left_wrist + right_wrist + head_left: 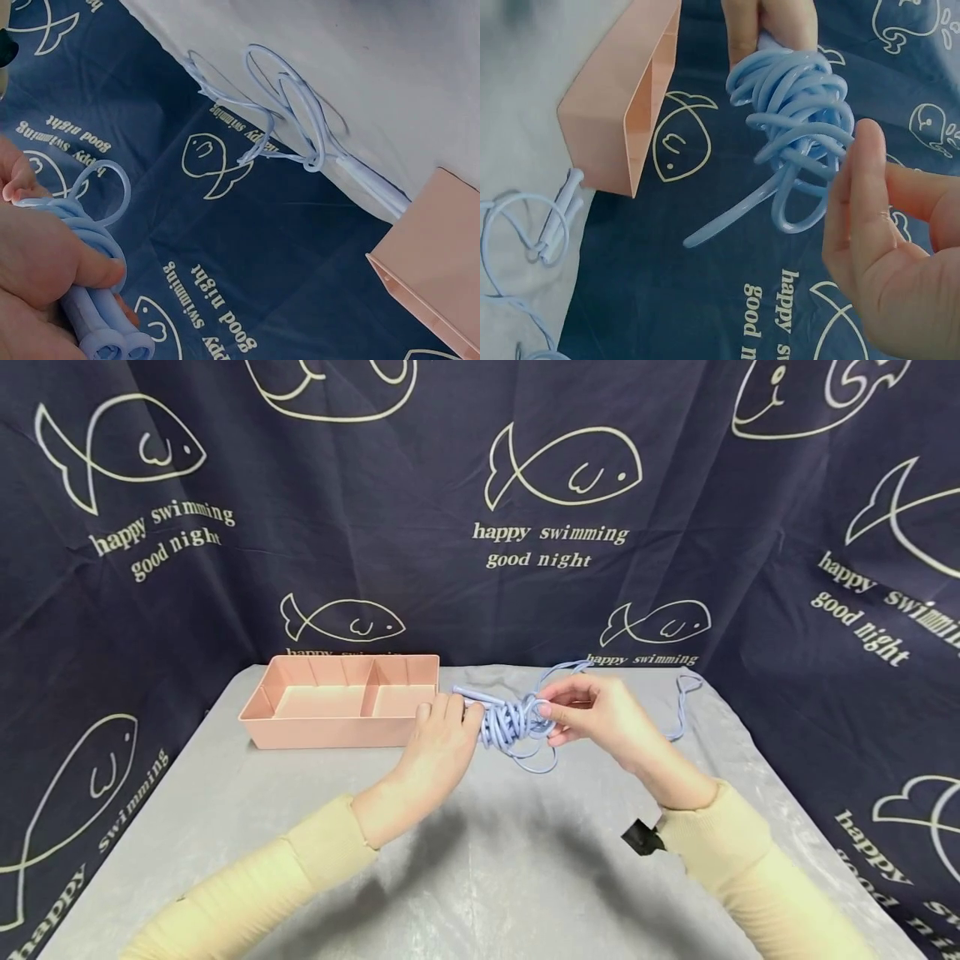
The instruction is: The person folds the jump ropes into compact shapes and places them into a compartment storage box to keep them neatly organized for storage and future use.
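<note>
- Holding a wound-up blue jump rope (512, 725), the left hand (442, 739) has its back turned up and its fingers close together, curled round the handle end. Its thumb lies across the rope, and two round handle ends (112, 345) poke out.
- The right hand (603, 714) comes in from the other side with its wrist bent inward. Its thumb and fingertips pinch the cord at the loopy end.
- Both arms reach forward in pale yellow sleeves (330, 847) and slant in toward each other, so the hands are close but not touching.
- The wound-up rope is between the hands, up over the gray table (480, 877), with a few loops hanging loose.
- A pink box (322, 733) with two parts sits just beside the left hand, on the far left of the table.
- A second blue jump rope (555, 225) lies on the table, its handles near the box.
</note>
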Available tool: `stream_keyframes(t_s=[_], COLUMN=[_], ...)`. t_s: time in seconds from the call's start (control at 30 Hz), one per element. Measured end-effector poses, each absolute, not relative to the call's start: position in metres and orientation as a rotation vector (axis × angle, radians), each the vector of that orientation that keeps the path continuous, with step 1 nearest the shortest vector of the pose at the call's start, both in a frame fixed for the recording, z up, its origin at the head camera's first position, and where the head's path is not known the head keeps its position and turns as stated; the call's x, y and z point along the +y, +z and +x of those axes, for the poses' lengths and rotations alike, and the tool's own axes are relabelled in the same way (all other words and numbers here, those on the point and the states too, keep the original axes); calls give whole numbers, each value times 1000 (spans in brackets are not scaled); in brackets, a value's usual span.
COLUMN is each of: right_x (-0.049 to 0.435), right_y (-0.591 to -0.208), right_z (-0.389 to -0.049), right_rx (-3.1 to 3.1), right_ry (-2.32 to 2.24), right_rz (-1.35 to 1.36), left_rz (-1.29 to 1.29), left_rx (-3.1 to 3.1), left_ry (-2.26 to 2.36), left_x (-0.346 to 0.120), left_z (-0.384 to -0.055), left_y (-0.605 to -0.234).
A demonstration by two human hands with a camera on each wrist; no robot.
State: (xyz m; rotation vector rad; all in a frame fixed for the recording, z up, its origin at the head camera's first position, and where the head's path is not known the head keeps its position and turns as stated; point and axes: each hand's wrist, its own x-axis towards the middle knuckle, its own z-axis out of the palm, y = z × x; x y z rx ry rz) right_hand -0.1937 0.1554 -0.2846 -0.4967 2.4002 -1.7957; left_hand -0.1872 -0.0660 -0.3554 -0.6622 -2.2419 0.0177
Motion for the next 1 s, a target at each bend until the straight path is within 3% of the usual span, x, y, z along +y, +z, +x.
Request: stream_keyframes(t_s=[0.4,0.7,0.8,1.0], right_x=[158,150,152,163], right_y=[-285,-300,-299,-288], right_z=[-191,-186,-186,-187], right_rx=[2689,3337,3120,2523], right_ry=[-1602,-1265,-1418,-1703], right_rz=[-505,-922,-920,-611], left_rz=[-721,-707,-701,-691], left_rx=[-2233,-2234,-2244,-2293], left_ry=[18,14,9,-2], left_x=[-68,-67,-66,-69], left_z=[-181,-179,-180,-182], left_y=[-352,-350,-350,-355])
